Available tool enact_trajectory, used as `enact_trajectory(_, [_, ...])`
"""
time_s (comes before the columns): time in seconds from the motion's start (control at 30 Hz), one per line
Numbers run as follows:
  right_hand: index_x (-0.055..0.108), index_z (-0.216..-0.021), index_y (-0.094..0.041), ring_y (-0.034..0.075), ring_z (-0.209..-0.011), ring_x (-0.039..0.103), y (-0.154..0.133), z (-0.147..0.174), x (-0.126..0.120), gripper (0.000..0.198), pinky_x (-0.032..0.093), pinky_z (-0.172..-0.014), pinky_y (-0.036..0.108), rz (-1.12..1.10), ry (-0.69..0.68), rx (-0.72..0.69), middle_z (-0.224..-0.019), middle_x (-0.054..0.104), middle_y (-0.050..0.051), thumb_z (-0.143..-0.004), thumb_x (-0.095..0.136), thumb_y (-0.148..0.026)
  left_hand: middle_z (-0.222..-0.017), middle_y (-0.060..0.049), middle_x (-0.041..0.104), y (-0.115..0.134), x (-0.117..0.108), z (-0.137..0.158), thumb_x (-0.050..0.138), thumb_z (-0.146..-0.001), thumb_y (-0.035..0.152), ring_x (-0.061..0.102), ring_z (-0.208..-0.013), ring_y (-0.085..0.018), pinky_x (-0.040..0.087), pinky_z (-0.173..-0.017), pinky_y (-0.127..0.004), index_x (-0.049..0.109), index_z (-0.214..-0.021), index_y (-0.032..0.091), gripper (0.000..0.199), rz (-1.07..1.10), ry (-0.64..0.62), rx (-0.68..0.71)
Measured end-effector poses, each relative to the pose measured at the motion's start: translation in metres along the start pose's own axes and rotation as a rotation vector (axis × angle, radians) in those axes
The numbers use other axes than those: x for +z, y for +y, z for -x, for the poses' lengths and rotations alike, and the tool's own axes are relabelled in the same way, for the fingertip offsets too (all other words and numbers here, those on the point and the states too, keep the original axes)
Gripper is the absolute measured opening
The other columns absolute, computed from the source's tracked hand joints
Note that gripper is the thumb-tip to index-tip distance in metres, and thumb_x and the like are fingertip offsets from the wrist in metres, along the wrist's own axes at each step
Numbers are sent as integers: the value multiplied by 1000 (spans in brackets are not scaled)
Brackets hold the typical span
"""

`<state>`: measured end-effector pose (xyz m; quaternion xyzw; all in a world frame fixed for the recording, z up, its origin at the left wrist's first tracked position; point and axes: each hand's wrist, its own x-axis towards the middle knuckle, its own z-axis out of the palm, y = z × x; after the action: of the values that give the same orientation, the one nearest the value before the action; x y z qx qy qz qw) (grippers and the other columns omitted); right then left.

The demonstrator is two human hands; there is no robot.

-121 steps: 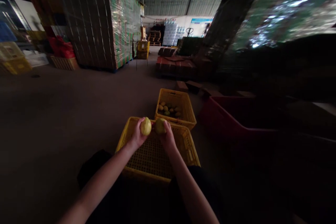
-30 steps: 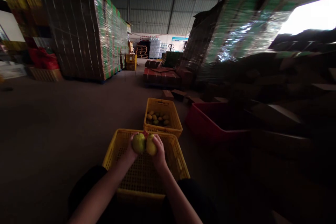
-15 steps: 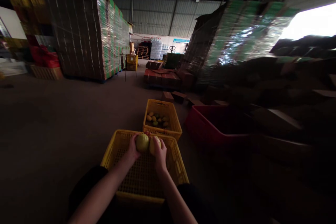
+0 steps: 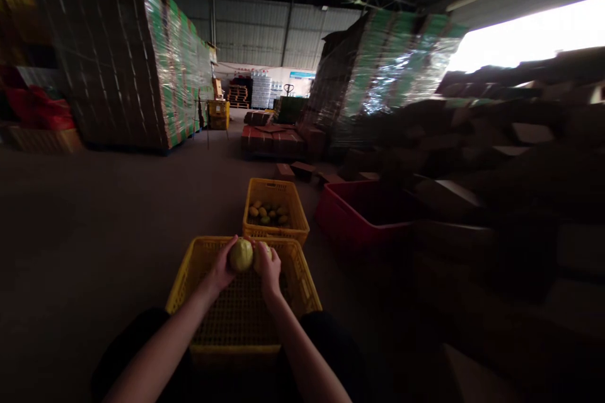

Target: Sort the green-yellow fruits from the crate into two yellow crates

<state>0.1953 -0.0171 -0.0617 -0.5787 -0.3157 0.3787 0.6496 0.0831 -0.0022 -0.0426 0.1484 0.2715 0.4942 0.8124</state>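
Note:
My left hand (image 4: pixel 224 266) is closed around a yellow-green fruit (image 4: pixel 241 255), perhaps a mango or a guava. Close beside it, my right hand (image 4: pixel 269 267) grips a second pale yellow-green fruit (image 4: pixel 261 256), partly hidden by the fingers. Both are held above the far part of a yellow plastic crate (image 4: pixel 182 277) that stands between my knees. Its slatted floor shows below my forearms. Right behind it is another yellow crate (image 4: pixel 301 223), with several yellow and green mangoes (image 4: pixel 265 211) lying at its bottom.
A red plastic bin (image 4: pixel 347 220) stands to the right of the crates. Beyond it lies a dark heap of cardboard boxes (image 4: pixel 447 198). Tall wrapped stacks of boxes (image 4: pixel 108 63) rise on the left and right. Flat red-brown cartons (image 4: pixel 274 140) sit on a pallet ahead.
The view has turned slightly right, so the surroundings appear shifted left. Both hands keep hold of their fruits, held close together over the crate.

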Motion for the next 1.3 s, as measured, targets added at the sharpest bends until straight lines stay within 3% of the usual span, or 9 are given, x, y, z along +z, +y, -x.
enact_trajectory(0.17, [62, -77, -21, 21, -73, 64, -1, 2, -6, 33, 46, -66, 27, 150, 44, -61, -74, 70, 3, -66, 64, -52, -96, -11, 74, -5, 1, 6, 49, -92, 25, 71, -92, -21, 52, -90, -30, 64, -114, 8, 31, -64, 38, -107])
enact_trajectory(0.4, [55, -74, -23, 25, -83, 65, 16, -8, -10, 23, 45, -74, 29, 362, 65, 28, -83, 72, 9, -78, 52, -46, -97, -10, 74, -11, 4, 9, 41, -95, 27, 71, -89, -21, 55, -84, -33, 59, -121, 11, 35, -94, 128, -60])
enact_trajectory(0.63, [50, -59, -24, 22, -73, 64, 42, -9, -15, 21, 44, -66, 28, 485, -32, 165, -68, 68, 5, -74, 55, -38, -89, -9, 75, -17, -16, 2, 67, -81, 20, 71, -81, -20, 54, -74, -26, 65, -105, 12, 26, -394, 133, -123])
enact_trajectory(0.93, [49, -57, -27, 23, -73, 63, 45, 0, -19, 22, 44, -66, 31, 458, -22, 169, -63, 63, 2, -73, 56, -40, -71, -7, 72, -22, -20, 10, 62, -84, 31, 69, -61, -18, 53, -56, -25, 67, -98, 12, 24, -345, 216, -227])
enact_trajectory(1.3, [58, -74, -24, 22, -78, 64, 33, -10, -12, 22, 48, -70, 29, 236, -21, 63, -72, 67, 2, -77, 52, -45, -64, -4, 70, -27, 13, 9, 58, -84, 17, 70, -66, -18, 56, -64, -26, 65, -79, 13, 10, -180, 269, -99])
